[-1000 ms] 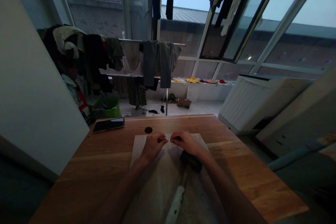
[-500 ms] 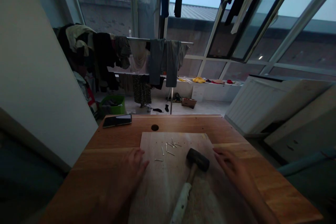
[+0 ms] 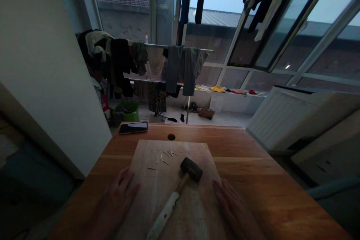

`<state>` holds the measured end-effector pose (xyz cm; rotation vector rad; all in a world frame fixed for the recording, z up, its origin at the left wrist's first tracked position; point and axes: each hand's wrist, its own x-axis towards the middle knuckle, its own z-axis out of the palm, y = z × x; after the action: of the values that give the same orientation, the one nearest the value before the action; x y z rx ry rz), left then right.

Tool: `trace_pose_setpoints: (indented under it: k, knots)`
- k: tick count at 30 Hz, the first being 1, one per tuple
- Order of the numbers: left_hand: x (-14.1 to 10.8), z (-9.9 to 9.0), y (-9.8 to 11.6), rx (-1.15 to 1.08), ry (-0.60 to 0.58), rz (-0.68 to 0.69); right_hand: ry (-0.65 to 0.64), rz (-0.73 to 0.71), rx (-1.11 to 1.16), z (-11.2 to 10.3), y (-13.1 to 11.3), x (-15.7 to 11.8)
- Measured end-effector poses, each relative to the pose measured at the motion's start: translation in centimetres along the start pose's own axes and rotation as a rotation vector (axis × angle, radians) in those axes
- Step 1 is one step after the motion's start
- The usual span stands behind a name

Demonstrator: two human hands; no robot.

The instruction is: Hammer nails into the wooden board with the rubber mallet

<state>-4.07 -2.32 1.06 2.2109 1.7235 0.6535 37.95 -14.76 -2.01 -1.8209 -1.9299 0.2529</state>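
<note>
A pale wooden board (image 3: 146,195) lies flat on the table. My left hand (image 3: 115,198) rests at its left edge, fingers stretched out and somewhat blurred. Against the right edge lies my right hand (image 3: 233,206), its fingers straight and grasping nothing. On the board, between both hands, is a mallet with a black head (image 3: 191,169) and a worn white-wrapped handle (image 3: 165,212); neither hand touches it. Several loose nails (image 3: 164,161) are scattered near the board's far end, where small dark marks also show.
The wooden table (image 3: 270,183) has a round hole (image 3: 171,137) and a phone (image 3: 133,128) at its far left corner. Beyond it stand a drying rack with clothes (image 3: 174,69) and a green basket (image 3: 134,112). A white panel (image 3: 50,67) rises on the left.
The board has shifted left across the table, carrying the mallet and nails with it. Both hands have moved left along with its edges. The camera view has turned slightly.
</note>
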Motion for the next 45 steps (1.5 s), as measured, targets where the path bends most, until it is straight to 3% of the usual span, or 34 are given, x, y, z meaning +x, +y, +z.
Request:
trace_pose_setpoints:
  k: [4, 7, 11, 14, 17, 22, 27, 31, 33, 36, 41, 45]
  knots:
    - [0.4, -3.6, -5.8, 0.096, 0.043, -0.065, -0.073, -0.014, -0.031, 2.5, -5.5, 2.3]
    - [0.3, -5.8, -8.7, 0.120, 0.036, -0.116, -0.151, -0.087, 0.012, 2.8, -9.5, 3.8]
    - [0.2, -7.0, -9.1, 0.162, 0.118, -0.202, -0.214, -0.190, 0.047, 2.5, -12.6, 4.8]
    - [0.6, -6.8, -7.9, 0.211, 0.056, -0.182, -0.250, -0.214, 0.022, 2.2, -12.8, 5.0]
    - [1.2, -6.0, -6.3, 0.237, -0.017, -0.104, -0.168, -0.168, 0.000, 1.9, -10.9, 4.4]
    - [1.6, -3.5, -1.5, 0.206, -0.107, 0.034, 0.021, 0.053, -0.008, 0.7, -4.2, 1.7]
    - [1.3, 0.0, 4.0, 0.102, -0.184, 0.302, 0.085, 0.326, 0.019, -2.6, 2.0, -1.1]
    - [1.4, 2.2, 7.2, 0.088, -0.242, 0.429, 0.126, 0.406, 0.048, -5.5, 4.5, -2.2]
    - [1.7, 2.6, 8.5, 0.091, -0.274, 0.470, 0.212, 0.432, 0.047, -6.1, 4.1, -2.2]
    - [2.8, 2.4, 10.8, 0.153, -0.319, 0.502, 0.364, 0.537, 0.061, -5.7, 0.9, -1.3]
    - [7.6, 2.5, 16.1, 0.365, -0.264, 0.589, 0.064, 0.575, 0.250, -3.7, -5.9, 1.4]
    - [12.1, 6.0, 20.7, 0.278, -0.251, 0.792, 0.084, 0.585, 0.397, -3.3, -6.4, 2.3]
